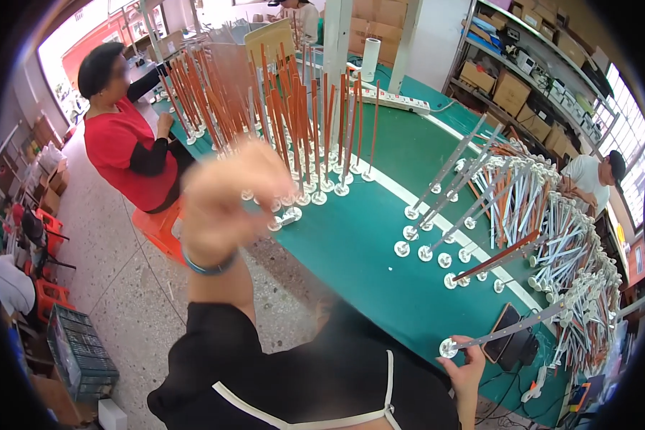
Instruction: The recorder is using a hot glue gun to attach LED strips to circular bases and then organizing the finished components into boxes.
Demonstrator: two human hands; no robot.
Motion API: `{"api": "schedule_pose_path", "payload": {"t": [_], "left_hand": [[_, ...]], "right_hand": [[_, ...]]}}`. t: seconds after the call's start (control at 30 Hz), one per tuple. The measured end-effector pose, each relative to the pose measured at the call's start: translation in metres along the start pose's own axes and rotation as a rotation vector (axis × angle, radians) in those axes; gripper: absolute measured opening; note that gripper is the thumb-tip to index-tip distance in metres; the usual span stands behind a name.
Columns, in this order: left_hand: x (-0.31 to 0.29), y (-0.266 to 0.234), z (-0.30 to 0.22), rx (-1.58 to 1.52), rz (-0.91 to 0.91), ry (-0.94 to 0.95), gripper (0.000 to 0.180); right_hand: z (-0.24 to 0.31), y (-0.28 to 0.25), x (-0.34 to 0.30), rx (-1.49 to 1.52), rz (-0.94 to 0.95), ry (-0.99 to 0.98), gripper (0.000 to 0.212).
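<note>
My right hand (467, 369), low at the right, pinches a grey strip with small dots along it (512, 326) close to its round white base (448, 348). The strip slants up to the right. My left hand (233, 193) is raised over the table's near edge and smeared by motion, so its fingers and anything in them cannot be made out. Just beyond it stand many upright reddish-brown strips (304, 132) on round clear-white bases. A small clear piece (288, 216) lies by the edge next to that hand. Several more round bases (444, 259) stand between my hands, some carrying strips.
A large heap of strips with white bases (552, 229) covers the table's right side. A dark phone-like device (505, 331) leans near my right hand. Across the green table (337, 247) lies a white power strip (394, 99). A person in red (125, 143) sits at the left.
</note>
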State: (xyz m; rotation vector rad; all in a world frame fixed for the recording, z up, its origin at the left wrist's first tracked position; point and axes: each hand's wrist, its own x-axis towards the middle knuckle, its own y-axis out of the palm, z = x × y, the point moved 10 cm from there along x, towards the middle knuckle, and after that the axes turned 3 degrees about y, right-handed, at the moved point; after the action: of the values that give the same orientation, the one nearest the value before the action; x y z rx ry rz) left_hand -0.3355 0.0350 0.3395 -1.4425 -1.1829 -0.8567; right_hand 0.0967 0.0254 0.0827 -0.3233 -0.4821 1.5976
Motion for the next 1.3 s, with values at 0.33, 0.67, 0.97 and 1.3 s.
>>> {"api": "schedule_pose_path", "payload": {"t": [0.33, 0.67, 0.97, 1.3], "left_hand": [[-0.123, 0.129, 0.114, 0.252, 0.27, -0.732, 0.045], [-0.072, 0.104, 0.103, 0.54, 0.21, -0.734, 0.046], [-0.098, 0.081, 0.15, 0.853, 0.299, -0.979, 0.055], [-0.058, 0.1, 0.164, 0.806, 0.175, -0.964, 0.041]], "right_hand": [[-0.044, -0.022, -0.013, 0.092, -0.025, 0.047, 0.048], [-0.046, -0.035, -0.015, 0.055, 0.095, -0.119, 0.049], [-0.054, -0.031, -0.007, 0.136, 0.068, -0.106, 0.049], [-0.056, -0.057, -0.022, 0.123, -0.008, -0.124, 0.049]]}}
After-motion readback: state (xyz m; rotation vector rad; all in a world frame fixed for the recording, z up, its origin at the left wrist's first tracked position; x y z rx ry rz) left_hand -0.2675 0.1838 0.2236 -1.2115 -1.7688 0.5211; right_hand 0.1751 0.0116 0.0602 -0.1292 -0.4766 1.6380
